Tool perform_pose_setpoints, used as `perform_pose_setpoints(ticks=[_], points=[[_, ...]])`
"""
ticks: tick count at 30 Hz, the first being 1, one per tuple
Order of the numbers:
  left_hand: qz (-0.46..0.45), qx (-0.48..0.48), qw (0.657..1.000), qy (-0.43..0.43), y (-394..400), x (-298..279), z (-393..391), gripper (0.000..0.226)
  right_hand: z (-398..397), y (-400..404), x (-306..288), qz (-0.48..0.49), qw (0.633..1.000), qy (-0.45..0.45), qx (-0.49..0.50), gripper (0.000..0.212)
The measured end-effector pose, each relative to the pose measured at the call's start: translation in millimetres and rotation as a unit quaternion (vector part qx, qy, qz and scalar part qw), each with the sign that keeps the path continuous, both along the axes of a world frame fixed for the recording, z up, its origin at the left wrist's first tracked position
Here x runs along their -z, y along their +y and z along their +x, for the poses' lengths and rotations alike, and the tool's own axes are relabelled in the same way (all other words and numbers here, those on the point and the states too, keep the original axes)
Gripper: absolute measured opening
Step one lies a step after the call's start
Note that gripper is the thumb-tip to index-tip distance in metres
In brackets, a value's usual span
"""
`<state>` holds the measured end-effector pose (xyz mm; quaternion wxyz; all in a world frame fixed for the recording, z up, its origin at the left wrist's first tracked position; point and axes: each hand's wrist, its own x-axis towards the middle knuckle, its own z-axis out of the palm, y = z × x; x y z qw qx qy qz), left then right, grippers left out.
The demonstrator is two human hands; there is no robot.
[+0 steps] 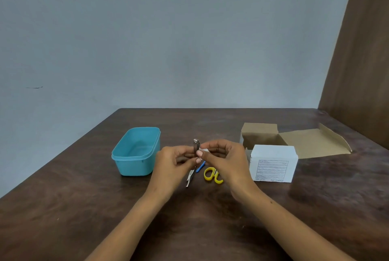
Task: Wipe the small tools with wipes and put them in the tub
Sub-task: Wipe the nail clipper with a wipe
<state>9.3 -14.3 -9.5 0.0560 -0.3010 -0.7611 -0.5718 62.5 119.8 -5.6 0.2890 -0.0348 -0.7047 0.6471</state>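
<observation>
My left hand (175,162) pinches a small metal nail clipper (196,145), held upright above the table. My right hand (224,155) pinches a small white wipe (205,150) against the clipper's side. Under my hands lie metal tweezers (190,177), a small blue tool (201,166) and yellow-handled scissors (211,175), partly hidden by my right hand. The blue tub (134,151) stands open to the left of my hands with nothing visible inside it.
An open white box of wipes (272,162) with its brown cardboard flap (311,142) folded back stands to the right. The brown wooden table (84,208) meets a grey wall behind and a wooden panel (362,71) at right.
</observation>
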Motion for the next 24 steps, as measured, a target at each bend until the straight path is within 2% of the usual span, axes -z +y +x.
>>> perform_pose_setpoints(ticks=[6, 10, 11, 13, 15, 17, 24], points=[[0.096, 0.041, 0.992, -0.077, -1, -5, 4, 0.030, 3, -2, -4, 0.049, 0.999, 0.011, 0.005, 0.012], [0.151, 0.081, 0.969, -0.176, -2, -12, 9, 0.024, 5, 4, -11, 0.127, 0.986, 0.043, 0.097, 0.036], [0.152, 0.084, 0.965, -0.198, -2, -12, 9, 0.023, 6, 5, -12, 0.139, 0.983, 0.052, 0.107, 0.038], [0.138, 0.095, 0.957, -0.237, -3, -14, 9, 0.019, 6, 7, -14, 0.175, 0.976, 0.075, 0.110, 0.026], [0.118, 0.114, 0.951, -0.262, -3, -15, 10, 0.015, 5, 6, -12, 0.249, 0.956, 0.109, 0.107, 0.016], [0.115, 0.129, 0.946, -0.275, -3, -15, 11, 0.014, 3, 6, -8, 0.322, 0.931, 0.142, 0.100, 0.016], [0.124, 0.113, 0.945, -0.282, -5, -17, 12, 0.017, -2, 12, -4, 0.425, 0.900, 0.089, 0.028, 0.022]])
